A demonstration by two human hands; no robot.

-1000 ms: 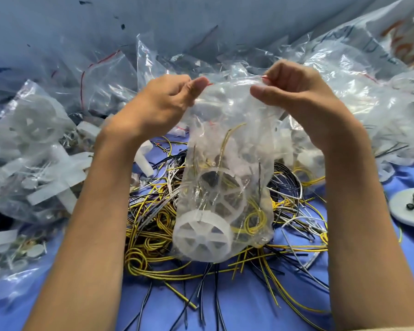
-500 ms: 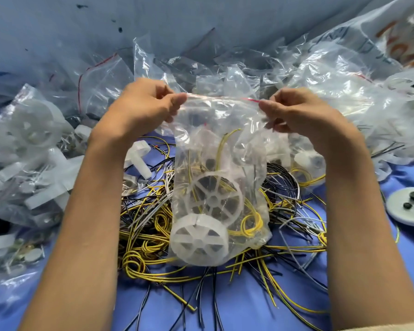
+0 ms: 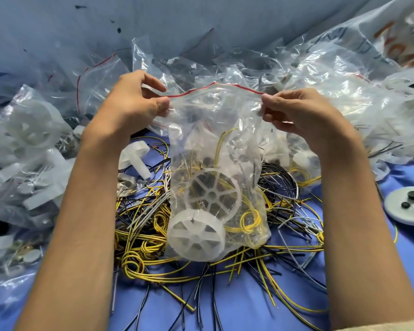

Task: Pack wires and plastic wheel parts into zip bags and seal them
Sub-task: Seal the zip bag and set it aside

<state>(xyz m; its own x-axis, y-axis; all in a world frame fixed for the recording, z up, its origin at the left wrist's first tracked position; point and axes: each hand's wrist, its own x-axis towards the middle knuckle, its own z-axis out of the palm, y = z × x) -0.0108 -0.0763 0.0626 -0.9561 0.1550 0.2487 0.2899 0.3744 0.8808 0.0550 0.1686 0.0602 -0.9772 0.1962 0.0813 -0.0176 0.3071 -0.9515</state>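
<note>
Centre frame: zip bag (image 3: 215, 144) held up above the blue worktop (image 3: 249, 306). Left hand (image 3: 132, 103) pinches its top left corner, right hand (image 3: 296, 111) pinches the top right; both clamped on the bag. Inside, low down: two white plastic wheels (image 3: 196, 237) and a yellow wire coil (image 3: 249, 218). Red zip strip (image 3: 213, 88) arches between the hands; cannot tell if it is pressed closed. Judgement: this bag is loaded and sealing is in hand. Left to do: tangle of loose wires (image 3: 153, 235) under the bag, and a loose white part (image 3: 135, 158) left of centre. Filled bags (image 3: 26, 144) piled at left, empty bags (image 3: 320, 68) across the top.
</note>
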